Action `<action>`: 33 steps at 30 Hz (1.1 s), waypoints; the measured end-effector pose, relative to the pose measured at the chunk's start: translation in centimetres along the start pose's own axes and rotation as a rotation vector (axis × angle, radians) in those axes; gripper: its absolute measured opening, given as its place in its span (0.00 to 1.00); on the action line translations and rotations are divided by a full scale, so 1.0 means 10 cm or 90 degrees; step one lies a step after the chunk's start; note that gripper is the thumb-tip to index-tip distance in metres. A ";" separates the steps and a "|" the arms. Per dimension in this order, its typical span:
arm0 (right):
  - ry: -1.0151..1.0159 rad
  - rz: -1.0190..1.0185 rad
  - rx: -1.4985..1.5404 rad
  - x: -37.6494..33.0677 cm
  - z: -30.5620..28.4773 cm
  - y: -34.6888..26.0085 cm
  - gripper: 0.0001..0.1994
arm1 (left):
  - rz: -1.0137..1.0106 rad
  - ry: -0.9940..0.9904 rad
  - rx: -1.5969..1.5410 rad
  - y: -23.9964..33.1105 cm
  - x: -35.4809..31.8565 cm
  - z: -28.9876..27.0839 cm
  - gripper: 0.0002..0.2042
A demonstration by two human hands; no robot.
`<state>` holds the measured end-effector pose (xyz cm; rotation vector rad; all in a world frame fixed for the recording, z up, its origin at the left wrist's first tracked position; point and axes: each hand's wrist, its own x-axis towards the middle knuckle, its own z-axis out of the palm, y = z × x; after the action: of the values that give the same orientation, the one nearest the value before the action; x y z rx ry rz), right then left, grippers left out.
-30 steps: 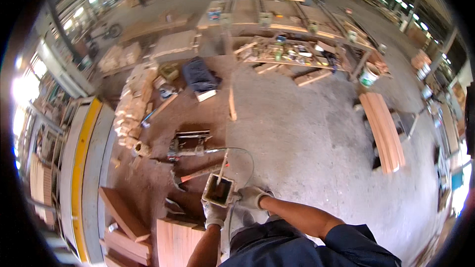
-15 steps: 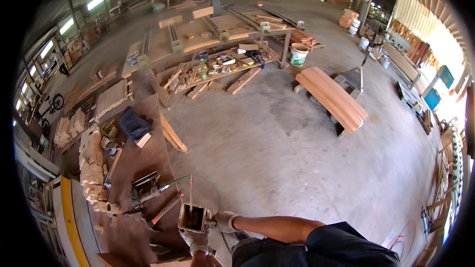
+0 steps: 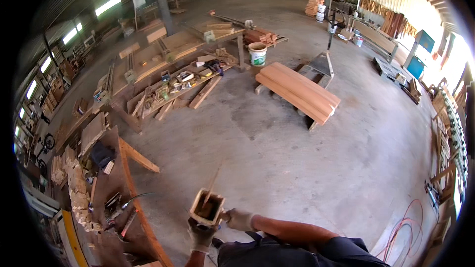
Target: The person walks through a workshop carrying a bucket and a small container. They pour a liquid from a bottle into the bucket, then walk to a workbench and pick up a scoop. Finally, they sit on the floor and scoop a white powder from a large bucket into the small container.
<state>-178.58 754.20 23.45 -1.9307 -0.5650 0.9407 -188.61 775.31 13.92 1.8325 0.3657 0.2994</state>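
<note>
Evidently the left hand (image 3: pixel 200 238) clasps the near square container (image 3: pixel 203 221), the right hand (image 3: pixel 241 219) at its right side, grip unclear; holding it level should steady the leaning stick (image 3: pixel 213 180), well short of the far boards (image 3: pixel 298 90)

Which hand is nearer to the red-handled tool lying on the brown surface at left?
Left. The left hand, under the square container, is to the right of the red-handled tool; the right hand, at the container's right side, is farther right. Neither touches it.
</note>
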 end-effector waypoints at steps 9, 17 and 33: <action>0.249 0.052 -0.087 -1.87 -1.99 0.76 0.13 | -0.237 -0.260 -0.501 1.45 0.42 2.33 0.33; 0.483 0.160 -0.062 -2.44 -2.95 1.79 0.14 | -0.427 -0.651 -0.872 2.61 0.91 4.33 0.26; 0.611 0.485 0.572 -4.11 -5.89 2.53 0.11 | -0.730 -0.727 -0.589 3.10 1.31 8.42 0.22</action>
<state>-156.39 682.51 36.24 -1.4504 1.0436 0.4215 -141.22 698.21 20.07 0.4745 0.3058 -1.1484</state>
